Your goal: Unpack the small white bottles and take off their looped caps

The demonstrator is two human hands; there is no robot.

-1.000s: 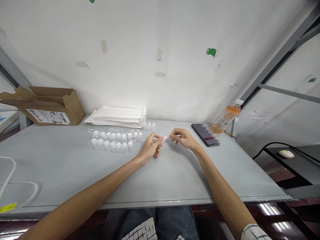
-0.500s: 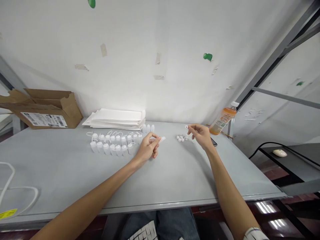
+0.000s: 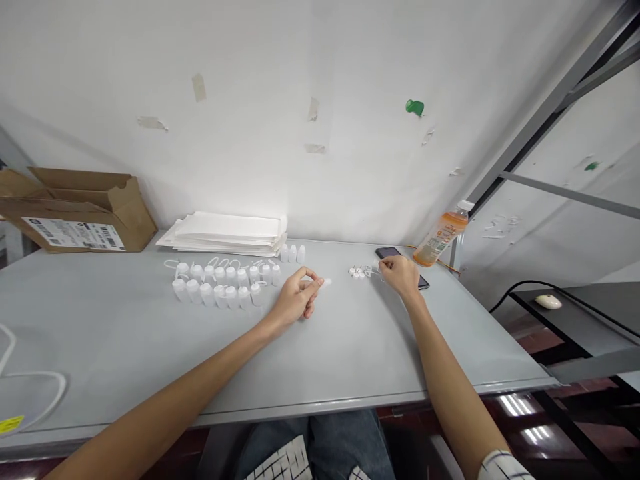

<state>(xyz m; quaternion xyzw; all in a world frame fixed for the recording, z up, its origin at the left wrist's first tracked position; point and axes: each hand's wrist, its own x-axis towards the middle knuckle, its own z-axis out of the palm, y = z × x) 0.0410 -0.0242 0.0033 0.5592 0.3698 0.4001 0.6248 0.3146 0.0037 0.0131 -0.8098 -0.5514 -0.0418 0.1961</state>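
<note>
My left hand (image 3: 296, 297) is closed in a pinch on a small translucent white bottle (image 3: 327, 282), whose end sticks out past the fingertips. To its left, several similar white bottles (image 3: 206, 293) stand in two rows, many with white caps and loop straps. My right hand (image 3: 401, 273) is low over the table at the right, its fingertips pinched on a small white cap (image 3: 376, 264), mostly hidden by the fingers. Just left of those fingers lies a small group of white caps (image 3: 357, 273) with thin white loops (image 3: 369, 271). Another 3 bottles (image 3: 293, 253) stand farther back.
A dark phone (image 3: 389, 252) lies partly under my right hand. Behind it a bottle of orange drink (image 3: 442, 237) leans near the metal frame. A stack of white paper (image 3: 225, 232) and an open cardboard box (image 3: 80, 213) are at back left. A white cable (image 3: 55, 377) lies front left.
My right hand has come down toward the table with the small cap, uncovering more of the phone. My left hand keeps its hold on the bottle. The view has shifted slightly.
</note>
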